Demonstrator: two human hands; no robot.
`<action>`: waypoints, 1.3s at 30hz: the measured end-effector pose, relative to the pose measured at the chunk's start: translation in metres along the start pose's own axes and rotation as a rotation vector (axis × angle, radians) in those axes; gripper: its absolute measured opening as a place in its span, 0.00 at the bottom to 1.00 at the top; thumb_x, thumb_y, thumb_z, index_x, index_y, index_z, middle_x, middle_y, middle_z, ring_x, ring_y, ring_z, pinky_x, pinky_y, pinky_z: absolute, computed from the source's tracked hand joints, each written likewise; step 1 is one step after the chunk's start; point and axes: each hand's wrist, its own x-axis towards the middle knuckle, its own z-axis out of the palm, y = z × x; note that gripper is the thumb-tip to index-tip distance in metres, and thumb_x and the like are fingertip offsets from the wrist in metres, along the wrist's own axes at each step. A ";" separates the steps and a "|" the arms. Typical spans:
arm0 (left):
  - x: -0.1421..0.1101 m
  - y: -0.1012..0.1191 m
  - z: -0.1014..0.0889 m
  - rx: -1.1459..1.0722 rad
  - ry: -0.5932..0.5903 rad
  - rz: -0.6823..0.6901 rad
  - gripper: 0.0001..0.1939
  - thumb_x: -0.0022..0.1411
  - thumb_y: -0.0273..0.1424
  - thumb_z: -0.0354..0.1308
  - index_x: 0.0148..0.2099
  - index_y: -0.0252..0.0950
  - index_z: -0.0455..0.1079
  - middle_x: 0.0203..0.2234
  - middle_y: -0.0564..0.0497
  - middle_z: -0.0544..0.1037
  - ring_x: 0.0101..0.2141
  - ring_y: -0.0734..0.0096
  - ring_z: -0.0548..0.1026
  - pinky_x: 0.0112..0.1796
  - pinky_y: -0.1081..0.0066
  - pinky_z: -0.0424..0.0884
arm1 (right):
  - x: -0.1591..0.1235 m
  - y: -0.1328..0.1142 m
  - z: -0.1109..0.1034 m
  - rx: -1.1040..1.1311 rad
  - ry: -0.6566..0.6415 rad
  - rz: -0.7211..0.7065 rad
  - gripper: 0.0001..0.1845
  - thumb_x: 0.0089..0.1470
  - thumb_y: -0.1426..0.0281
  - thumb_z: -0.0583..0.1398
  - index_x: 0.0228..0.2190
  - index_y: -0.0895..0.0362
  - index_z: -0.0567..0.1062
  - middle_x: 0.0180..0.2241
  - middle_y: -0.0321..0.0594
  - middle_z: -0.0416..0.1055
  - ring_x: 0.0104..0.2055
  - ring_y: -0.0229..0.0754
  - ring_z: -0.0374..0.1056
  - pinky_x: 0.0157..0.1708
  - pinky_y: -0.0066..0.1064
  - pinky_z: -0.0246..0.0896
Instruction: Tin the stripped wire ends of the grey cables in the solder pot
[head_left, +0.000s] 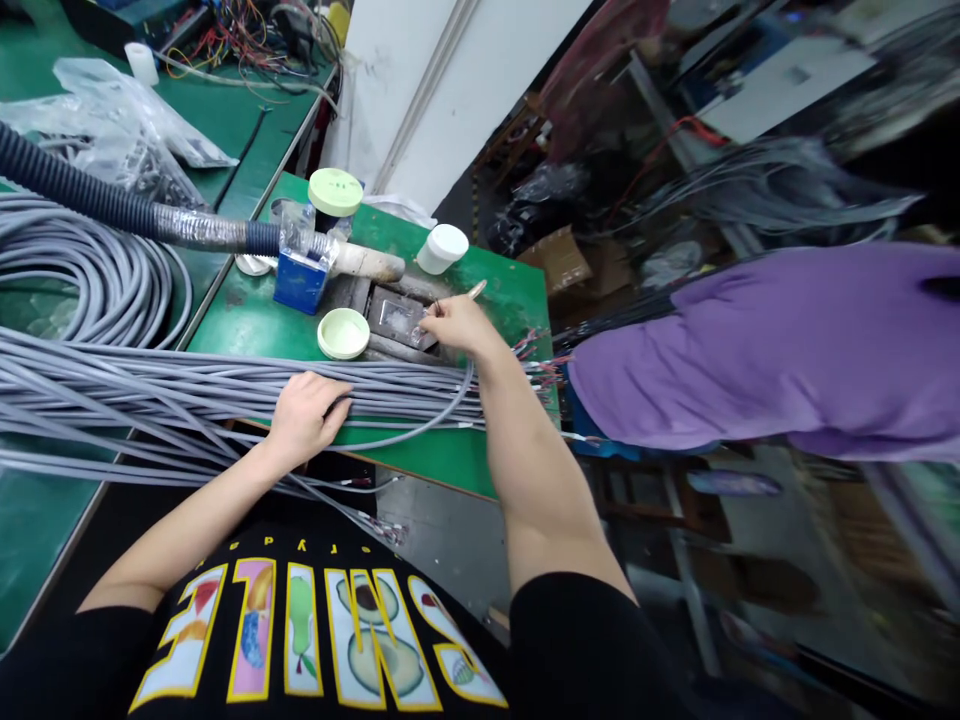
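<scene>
My left hand [309, 412] is closed over a thick bundle of grey cables [225, 385] that runs across the green table, its fingertips partly hidden. One grey cable [450, 405] bends out of the bundle and curves up to my right hand [457, 325]. That hand pinches the cable's end over the small solder pot [397, 318], whose surface looks silvery. A thin pale stick [477, 290] pokes out beyond my right knuckles; whether I grip it cannot be made out. An open pale-green round tub [343, 333] stands left of the pot.
A ribbed extraction hose [210, 228] ends above the pot, beside a blue box [300, 280]. A white tub [442, 248] and a green-lidded jar [335, 192] stand behind. Stripped wire ends [544, 365] lie at right, close to another person's purple sleeve [750, 350]. Coiled cable [90, 265] lies left.
</scene>
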 end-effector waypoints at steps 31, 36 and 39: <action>-0.002 -0.008 0.007 0.113 0.093 0.201 0.06 0.63 0.26 0.52 0.39 0.33 0.71 0.29 0.48 0.78 0.31 0.68 0.71 0.34 0.69 0.66 | -0.056 -0.016 -0.009 0.767 -0.145 0.031 0.11 0.38 0.67 0.63 0.26 0.61 0.71 0.12 0.29 0.59 0.13 0.28 0.49 0.14 0.22 0.39; 0.000 -0.005 0.004 0.091 0.058 0.145 0.07 0.63 0.28 0.52 0.38 0.33 0.72 0.30 0.48 0.78 0.32 0.67 0.72 0.35 0.68 0.67 | -0.096 -0.023 -0.007 0.928 -0.193 -0.059 0.19 0.37 0.62 0.64 0.30 0.62 0.73 0.12 0.29 0.60 0.13 0.27 0.47 0.13 0.21 0.35; 0.001 -0.003 0.002 0.075 0.046 0.125 0.07 0.63 0.28 0.52 0.38 0.32 0.72 0.30 0.47 0.78 0.32 0.66 0.72 0.35 0.67 0.67 | -0.105 -0.025 -0.004 0.967 -0.214 -0.091 0.20 0.38 0.62 0.64 0.32 0.62 0.73 0.12 0.30 0.62 0.13 0.27 0.47 0.13 0.21 0.35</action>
